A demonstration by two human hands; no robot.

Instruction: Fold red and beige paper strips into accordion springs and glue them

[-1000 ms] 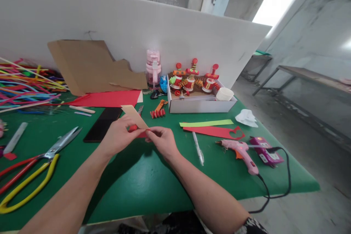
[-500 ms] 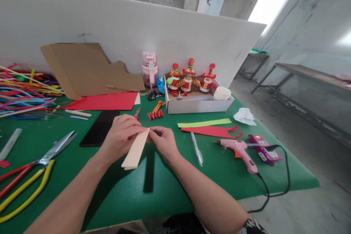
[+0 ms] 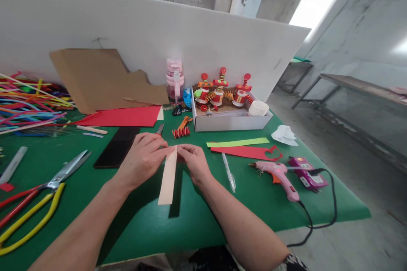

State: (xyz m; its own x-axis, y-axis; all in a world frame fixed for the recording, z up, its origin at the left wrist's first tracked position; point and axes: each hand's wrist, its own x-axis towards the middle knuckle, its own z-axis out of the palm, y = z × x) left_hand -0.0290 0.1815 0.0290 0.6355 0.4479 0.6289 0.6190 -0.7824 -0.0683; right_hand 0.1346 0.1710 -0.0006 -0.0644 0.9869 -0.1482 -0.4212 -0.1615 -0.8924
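Note:
Between my hands a cream paper strip (image 3: 168, 179) hangs down toward me over the green table (image 3: 143, 228). My left hand (image 3: 143, 157) pinches its upper left edge, with the fingers curled. At the strip's top right, my right hand (image 3: 193, 161) grips the upper end between thumb and fingers. The fingertips of both hands are nearly touching. Just beyond them lie a red folded paper piece (image 3: 181, 132) and a small blade tool (image 3: 160, 129). A dark phone-like slab (image 3: 117, 147) is beside my left hand.
Large scissors (image 3: 57, 182) lie at left. A white pen (image 3: 229, 172), red strip (image 3: 244, 151) and pink glue gun (image 3: 280, 173) with its cord are at right. Behind stand a white box (image 3: 232, 123) of red figures, a pink bottle (image 3: 175, 80) and cardboard (image 3: 104, 80).
The strip has swung from slanting left to hanging nearly straight toward me, and its two layers now look like one. Both hands still hold its upper end.

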